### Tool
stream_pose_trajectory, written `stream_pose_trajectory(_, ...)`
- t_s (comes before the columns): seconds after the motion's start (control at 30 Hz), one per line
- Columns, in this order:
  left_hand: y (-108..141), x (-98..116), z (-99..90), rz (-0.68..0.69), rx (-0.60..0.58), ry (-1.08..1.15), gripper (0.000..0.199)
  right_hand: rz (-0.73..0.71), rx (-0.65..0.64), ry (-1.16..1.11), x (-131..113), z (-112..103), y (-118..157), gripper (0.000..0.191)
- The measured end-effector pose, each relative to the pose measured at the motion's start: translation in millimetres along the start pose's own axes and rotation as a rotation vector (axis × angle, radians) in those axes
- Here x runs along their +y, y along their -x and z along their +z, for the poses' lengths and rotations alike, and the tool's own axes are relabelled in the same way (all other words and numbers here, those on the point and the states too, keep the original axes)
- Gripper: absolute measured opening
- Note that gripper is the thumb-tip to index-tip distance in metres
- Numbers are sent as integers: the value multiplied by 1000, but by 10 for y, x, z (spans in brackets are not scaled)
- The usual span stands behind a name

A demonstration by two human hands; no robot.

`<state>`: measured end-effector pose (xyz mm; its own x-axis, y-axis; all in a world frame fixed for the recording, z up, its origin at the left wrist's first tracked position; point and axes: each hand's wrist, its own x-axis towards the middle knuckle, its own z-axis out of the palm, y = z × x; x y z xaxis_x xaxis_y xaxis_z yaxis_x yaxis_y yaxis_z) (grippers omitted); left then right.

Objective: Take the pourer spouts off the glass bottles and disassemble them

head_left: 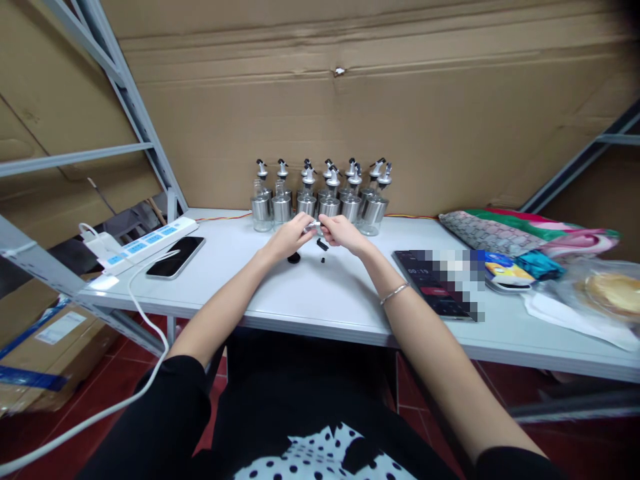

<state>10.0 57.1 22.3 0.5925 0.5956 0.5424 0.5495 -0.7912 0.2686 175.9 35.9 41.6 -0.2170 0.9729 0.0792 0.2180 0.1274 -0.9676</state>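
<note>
Through the head camera I see the left hand (291,237) and right hand (342,233) nearly meeting, fingers (326,223) of both closed around a small silvery piece (315,224) over the white surface (320,293), before metal-sleeved bottles (329,205); loose black parts (294,258) lie nearby.

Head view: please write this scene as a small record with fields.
Right hand: pinches a small silver piece
Left hand: at the same piece; grip unclear
Table, near hands: three black parts
Behind hands: steel-sleeved glass bottles, most with spouts; front-left two without
Left side: phone beside power strip
Right side: device showing a timer
</note>
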Motion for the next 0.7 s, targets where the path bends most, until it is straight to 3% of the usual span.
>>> stream_pose_trajectory(0.2,10,-11,-29,12,45,-7,12,68,-118,-177,-31,-89,68,38)
stream_pose_trajectory(0.3,8,-9,-32,6,43,-7,12,83,-161,-149,-22,-140,72,33)
stream_pose_trajectory(0.5,12,-1,-39,-2,38,1,13,153,-66,-62,-22,-198,60,23)
stream_pose_trajectory(0.7,11,-12,-35,7,45,7,13,196,-95,60,20,-232,42,25)
